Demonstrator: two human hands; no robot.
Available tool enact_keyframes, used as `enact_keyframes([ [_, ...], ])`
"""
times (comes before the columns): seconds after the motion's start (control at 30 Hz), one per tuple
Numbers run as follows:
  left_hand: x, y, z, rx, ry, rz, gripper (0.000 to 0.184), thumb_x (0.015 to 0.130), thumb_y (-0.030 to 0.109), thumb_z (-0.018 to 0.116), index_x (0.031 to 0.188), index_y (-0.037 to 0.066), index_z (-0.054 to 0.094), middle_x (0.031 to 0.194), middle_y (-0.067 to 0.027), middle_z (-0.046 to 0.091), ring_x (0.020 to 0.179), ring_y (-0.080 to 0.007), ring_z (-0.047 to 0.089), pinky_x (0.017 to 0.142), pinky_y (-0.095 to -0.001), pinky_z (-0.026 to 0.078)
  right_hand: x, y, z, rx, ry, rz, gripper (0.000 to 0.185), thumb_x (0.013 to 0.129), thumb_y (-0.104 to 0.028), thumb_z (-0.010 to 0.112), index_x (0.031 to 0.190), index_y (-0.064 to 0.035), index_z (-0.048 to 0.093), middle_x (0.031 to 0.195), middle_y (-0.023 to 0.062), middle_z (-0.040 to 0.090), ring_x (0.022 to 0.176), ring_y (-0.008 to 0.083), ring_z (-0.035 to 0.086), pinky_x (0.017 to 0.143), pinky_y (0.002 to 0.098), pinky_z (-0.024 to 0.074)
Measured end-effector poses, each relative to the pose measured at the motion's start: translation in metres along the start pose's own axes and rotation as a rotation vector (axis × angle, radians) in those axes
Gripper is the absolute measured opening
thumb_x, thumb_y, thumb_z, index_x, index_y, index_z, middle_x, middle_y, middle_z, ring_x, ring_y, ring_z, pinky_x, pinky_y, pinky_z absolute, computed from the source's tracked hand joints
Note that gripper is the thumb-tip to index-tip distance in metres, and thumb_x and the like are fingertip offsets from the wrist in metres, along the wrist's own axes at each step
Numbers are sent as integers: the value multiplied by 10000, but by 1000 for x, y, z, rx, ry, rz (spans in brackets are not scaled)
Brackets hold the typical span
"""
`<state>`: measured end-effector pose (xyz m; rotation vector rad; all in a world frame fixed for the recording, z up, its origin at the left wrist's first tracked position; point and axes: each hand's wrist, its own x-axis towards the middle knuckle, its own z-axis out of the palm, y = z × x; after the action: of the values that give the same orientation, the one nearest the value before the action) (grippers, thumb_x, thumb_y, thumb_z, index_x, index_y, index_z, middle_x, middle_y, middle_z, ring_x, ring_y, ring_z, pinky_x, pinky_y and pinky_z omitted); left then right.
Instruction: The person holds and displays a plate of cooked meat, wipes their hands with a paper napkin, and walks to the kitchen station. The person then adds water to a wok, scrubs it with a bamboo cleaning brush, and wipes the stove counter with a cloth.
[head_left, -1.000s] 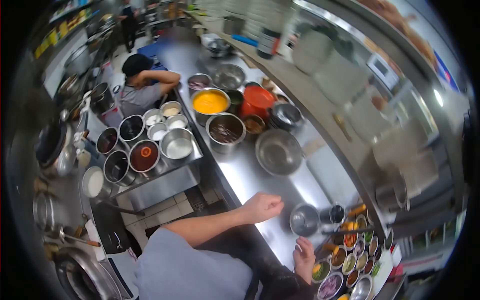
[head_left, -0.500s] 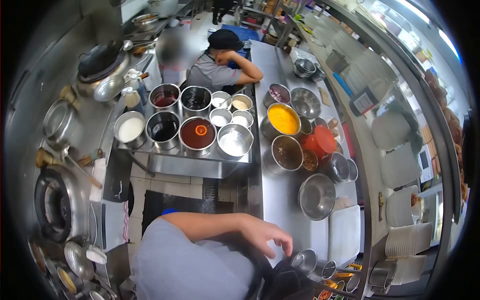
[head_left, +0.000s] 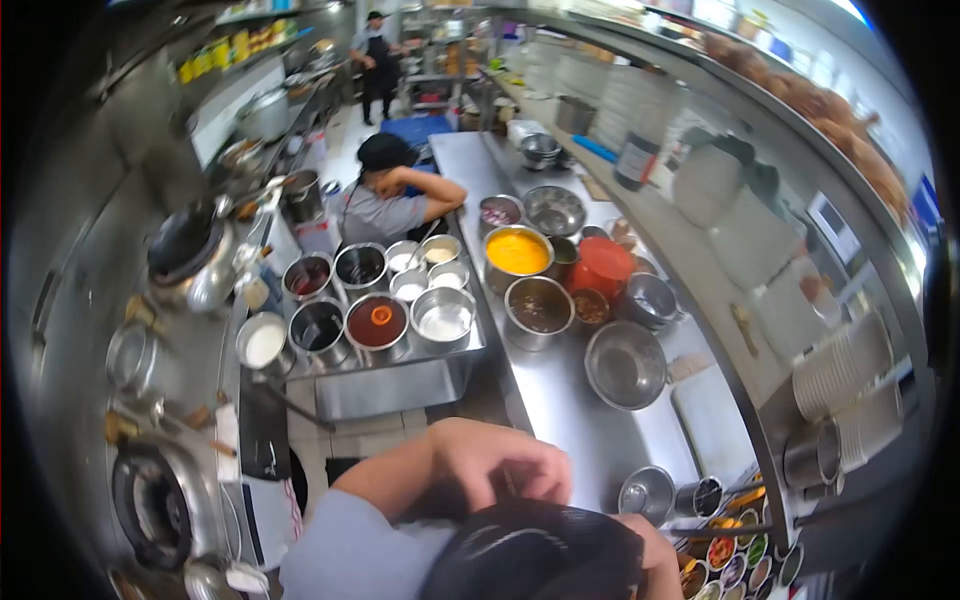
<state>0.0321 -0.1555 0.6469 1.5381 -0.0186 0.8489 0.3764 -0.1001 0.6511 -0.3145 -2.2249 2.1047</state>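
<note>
A rounded black cloth item (head_left: 535, 560), cap-like in shape and with a thin pale mark, is held up close to the camera at the bottom centre. My left hand (head_left: 500, 462) is at its upper left edge, with bent fingers pinched together over a dark strip. At the right edge of the cloth is my right hand (head_left: 652, 552), closed around that side; most of its fingers are hidden behind the cloth. Just beyond the right hand, an empty metal bowl (head_left: 647, 495) and a small metal pot (head_left: 699, 496) stand on the steel counter (head_left: 625, 440).
Pots of sauces and powders stand on a steel cart (head_left: 395, 385). More bowls and an orange-red container (head_left: 603, 262) sit along the counter. A co-worker (head_left: 385, 200) leans on the counter; another person (head_left: 378, 65) stands far back. Wok burners (head_left: 155, 505) line the left side.
The black cloth item has risen into clear view at the bottom. My left hand has curled its fingers at its edge, and my right hand has come back into view. The camera has turned.
</note>
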Motion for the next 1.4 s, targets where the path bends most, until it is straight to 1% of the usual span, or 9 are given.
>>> enact_keyframes([
  [0.2, 18, -28, 25, -243, 86, 21, 931, 773, 745, 767, 1268, -7, 531, 1388, -231, 507, 1296, -339, 519, 1109, -477, 400, 25, 12, 11, -33, -212, -58, 315, 877, -89, 770, 1153, 36, 687, 1098, 143, 705, 1003, 238, 700, 896, 325, 525],
  [0.53, 43, -73, 63, -417, 9, -210, 1102, 784, 870, 614, 1429, -10, 459, 1547, -215, 427, 1457, -319, 423, 1195, -460, 343, -55, 12, 17, -469, 511, 287, 289, 909, -216, 808, 1146, -54, 775, 823, 82, 677, 685, 142, 629, 616, 296, 481],
  [0.8, 37, -88, 13, -221, 107, -253, 837, 960, 744, 512, 1373, 17, 525, 1476, -170, 498, 1387, -256, 501, 1133, -427, 420, -28, 90, 40, -472, 599, 417, 294, 914, -271, 791, 1111, -53, 788, 912, 140, 745, 748, 240, 699, 712, 361, 555],
  [0.93, 15, -105, -21, -175, 346, -262, 360, 1018, 286, 710, 1222, 17, 585, 1259, -112, 644, 1242, -205, 622, 1050, -377, 503, -7, 121, 55, -391, 613, 521, 332, 942, -320, 756, 1161, -72, 782, 1010, 161, 771, 803, 260, 726, 765, 373, 569],
  [0.97, 11, -107, -27, -142, 523, -269, 180, 983, 74, 720, 1086, 27, 580, 1111, -91, 680, 1068, -183, 691, 906, -316, 572, -1, 118, 57, -362, 631, 526, 348, 943, -334, 750, 1173, -75, 780, 1003, 172, 779, 799, 263, 730, 765, 382, 571],
  [1.13, -25, -85, -87, -85, 822, -341, 190, 992, 115, 722, 989, 57, 541, 818, -58, 664, 729, -138, 679, 624, -245, 556, 15, 127, 44, -438, 862, 552, 300, 944, -274, 753, 1131, -43, 785, 920, 144, 788, 778, 211, 734, 754, 339, 570],
  [1.27, -62, -78, -145, -247, 866, -324, 112, 1019, 105, 674, 965, 72, 582, 698, 6, 561, 543, -57, 493, 449, -219, 361, 69, 90, 12, -136, 1253, 262, 195, 1008, -144, 658, 918, 20, 710, 891, 114, 754, 843, 177, 715, 801, 339, 564],
  [1.33, -73, -71, -168, -339, 867, -305, 74, 1058, 110, 610, 1020, 52, 584, 741, -16, 542, 532, -62, 397, 438, -206, 290, 104, 72, 1, 467, 1309, -322, 376, 1102, -327, 542, 838, -58, 537, 827, 70, 587, 823, 233, 608, 767, 384, 514],
  [1.4, -78, -69, -185, -287, 822, -340, 226, 1088, 246, 584, 989, 43, 591, 684, 1, 493, 531, -53, 376, 445, -210, 276, 126, 44, -5, 657, 1326, -550, 469, 1110, -413, 500, 771, -96, 428, 800, 47, 456, 785, 226, 498, 720, 370, 438],
])
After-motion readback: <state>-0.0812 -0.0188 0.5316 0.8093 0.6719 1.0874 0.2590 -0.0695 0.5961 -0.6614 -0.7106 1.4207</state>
